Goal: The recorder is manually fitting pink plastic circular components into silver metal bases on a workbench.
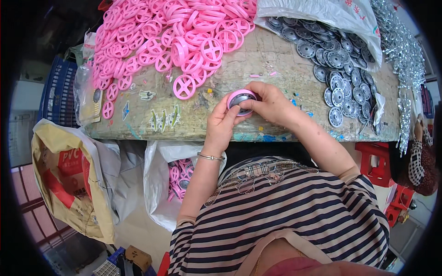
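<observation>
Between both hands, just above the table's near edge, is a pink plastic wheel ring with a silver-grey hubcap disc set in it. My left hand grips its left side, the thumb pressed on the disc. My right hand holds the right side, its thumb also on the disc and its fingers curled round the far rim. Whether the disc sits fully inside the ring I cannot tell. Beyond my hands a single pink wheel ring lies at the near edge of a large heap of pink rings.
Loose silver-grey discs spill from a white sack at the far right, beside silver tinsel. Below the table, a white bag holds pink-and-grey wheels. A tan sack stands left. Red stools and another person's arm are right.
</observation>
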`<act>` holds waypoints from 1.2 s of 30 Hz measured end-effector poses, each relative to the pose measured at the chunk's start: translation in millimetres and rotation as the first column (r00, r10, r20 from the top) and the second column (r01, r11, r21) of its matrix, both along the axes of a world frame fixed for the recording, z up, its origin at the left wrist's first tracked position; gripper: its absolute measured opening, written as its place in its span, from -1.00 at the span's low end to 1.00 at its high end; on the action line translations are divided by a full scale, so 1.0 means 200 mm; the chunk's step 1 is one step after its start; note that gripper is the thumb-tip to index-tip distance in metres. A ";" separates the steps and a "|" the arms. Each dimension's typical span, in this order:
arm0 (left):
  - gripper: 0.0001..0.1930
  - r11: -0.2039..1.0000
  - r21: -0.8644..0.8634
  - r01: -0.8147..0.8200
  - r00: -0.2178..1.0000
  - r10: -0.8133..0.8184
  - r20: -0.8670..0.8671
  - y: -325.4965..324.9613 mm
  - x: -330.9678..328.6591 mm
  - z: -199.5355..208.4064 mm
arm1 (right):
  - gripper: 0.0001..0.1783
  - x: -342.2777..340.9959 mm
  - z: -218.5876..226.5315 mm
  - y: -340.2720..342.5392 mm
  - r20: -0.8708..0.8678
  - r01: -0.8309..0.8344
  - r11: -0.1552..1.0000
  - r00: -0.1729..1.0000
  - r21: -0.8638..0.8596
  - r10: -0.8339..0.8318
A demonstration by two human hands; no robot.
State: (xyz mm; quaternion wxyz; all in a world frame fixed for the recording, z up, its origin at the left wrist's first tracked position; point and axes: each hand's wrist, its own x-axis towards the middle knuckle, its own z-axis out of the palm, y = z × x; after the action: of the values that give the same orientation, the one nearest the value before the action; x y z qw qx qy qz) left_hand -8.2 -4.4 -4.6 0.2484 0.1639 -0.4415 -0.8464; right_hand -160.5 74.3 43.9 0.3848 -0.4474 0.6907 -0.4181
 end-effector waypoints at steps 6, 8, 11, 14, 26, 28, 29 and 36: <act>-0.65 0.976 -0.142 -0.164 0.981 0.177 0.078 0.02 0.08 0.01 | -0.73 0.05 -0.06 -0.02 0.271 0.001 0.997 0.962 -0.079 0.020; -0.65 0.905 -0.274 -0.325 0.898 0.386 0.210 0.03 0.21 0.02 | -0.71 -0.02 -0.04 -0.05 0.118 0.055 0.997 0.992 -0.063 -0.047; -0.70 0.710 -0.447 -0.544 0.678 0.686 0.265 0.00 0.46 0.03 | -0.62 -0.24 -0.07 -0.14 -0.144 0.167 0.979 0.973 -0.117 -0.183; -0.72 0.589 -0.761 -0.272 0.474 0.770 0.427 -0.07 0.87 -0.06 | -0.61 -0.43 -0.18 -0.31 -0.395 0.114 0.951 0.890 -0.288 -0.227; -0.76 0.391 -0.904 -0.175 0.600 0.770 0.217 -0.06 0.52 0.03 | -0.68 -0.57 -0.28 -0.57 -0.483 0.197 0.952 0.827 -0.233 -0.289; -0.74 0.552 -0.812 -0.193 0.736 0.629 0.252 -0.06 0.41 0.04 | -0.70 -0.50 -0.16 -0.47 -0.377 0.255 0.933 0.862 -0.254 -0.338; -0.73 0.618 -0.775 -0.135 0.789 0.539 0.293 -0.06 0.37 0.03 | -0.71 -0.46 -0.09 -0.40 -0.265 0.322 0.908 0.881 -0.268 -0.391; -0.64 0.987 -0.098 -0.131 0.991 0.134 0.028 0.04 -0.12 0.07 | -0.80 -0.01 0.04 0.00 -0.577 -0.068 0.929 0.799 -0.363 -0.167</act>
State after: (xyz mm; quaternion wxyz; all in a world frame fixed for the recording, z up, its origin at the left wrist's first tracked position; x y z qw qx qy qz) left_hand -32.2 2.6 9.0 0.3042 0.1952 -0.4741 -0.8028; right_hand -162.4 74.7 52.0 0.0454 -0.6012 0.6979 -0.3867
